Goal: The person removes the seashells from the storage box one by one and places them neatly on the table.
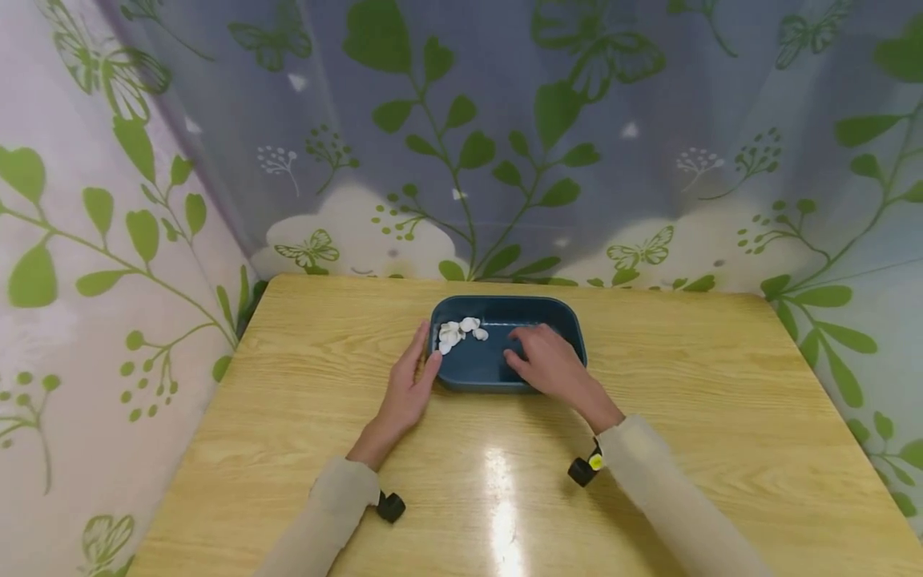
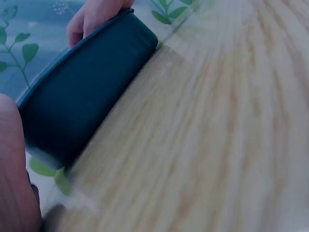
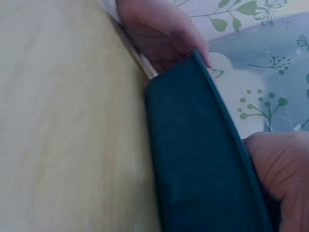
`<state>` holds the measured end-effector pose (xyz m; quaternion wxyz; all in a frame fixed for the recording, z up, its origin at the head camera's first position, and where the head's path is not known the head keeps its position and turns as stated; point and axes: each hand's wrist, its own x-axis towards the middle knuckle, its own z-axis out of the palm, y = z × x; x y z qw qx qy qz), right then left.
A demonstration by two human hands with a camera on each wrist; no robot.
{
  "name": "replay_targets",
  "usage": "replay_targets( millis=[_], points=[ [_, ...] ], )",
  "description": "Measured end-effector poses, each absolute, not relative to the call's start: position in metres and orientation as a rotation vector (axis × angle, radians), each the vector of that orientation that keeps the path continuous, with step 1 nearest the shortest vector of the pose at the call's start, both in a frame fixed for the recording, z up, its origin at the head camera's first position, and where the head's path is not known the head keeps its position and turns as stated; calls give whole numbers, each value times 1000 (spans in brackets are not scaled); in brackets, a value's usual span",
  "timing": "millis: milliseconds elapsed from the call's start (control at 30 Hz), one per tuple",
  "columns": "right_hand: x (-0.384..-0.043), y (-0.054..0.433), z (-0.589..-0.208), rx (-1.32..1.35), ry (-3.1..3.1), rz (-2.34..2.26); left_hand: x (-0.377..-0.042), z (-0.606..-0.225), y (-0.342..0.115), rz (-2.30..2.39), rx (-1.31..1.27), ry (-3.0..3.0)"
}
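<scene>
A dark blue rectangular tray (image 1: 476, 370) with raised walls sits on the wooden table. Several small, white, rounded pieces (image 1: 452, 335) lie heaped at its left end; their kind is too small to make out. My left hand (image 1: 405, 393) rests along the tray's left end, its fingers fairly straight and the thumb by the front corner. Reaching over the front right wall, my right hand (image 1: 551, 362) is down inside the tray, thumb and fingers apart with no piece visible between them. In the wrist views the tray's outer wall (image 2: 82, 87) hides the inside.
The wooden table (image 1: 324, 336) has a light glare near the front middle. Behind and to the left hangs a curtain (image 1: 490, 184) with green leaves and butterflies. A small black camera (image 1: 392, 507) is strapped at the left wrist, another camera (image 1: 582, 472) at the right.
</scene>
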<state>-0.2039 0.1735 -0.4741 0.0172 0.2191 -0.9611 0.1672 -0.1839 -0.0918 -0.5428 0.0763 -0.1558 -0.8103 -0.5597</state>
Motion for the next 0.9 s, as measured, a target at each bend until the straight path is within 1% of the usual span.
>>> replay_targets(
  millis=[200, 400, 667, 900],
  points=[
    [-228, 158, -475, 639, -3123, 467, -186, -546, -90, -1752, -505, -2373],
    [-244, 142, -484, 631, -3127, 537, -181, -544, -88, -1766, -490, -2337],
    [-250, 134, -490, 630, -3125, 501, -166, -512, -87, -1810, -533, -2330],
    [-252, 134, -490, 786, -3123, 594, -166, -511, -88, -1813, -526, -2313]
  ],
)
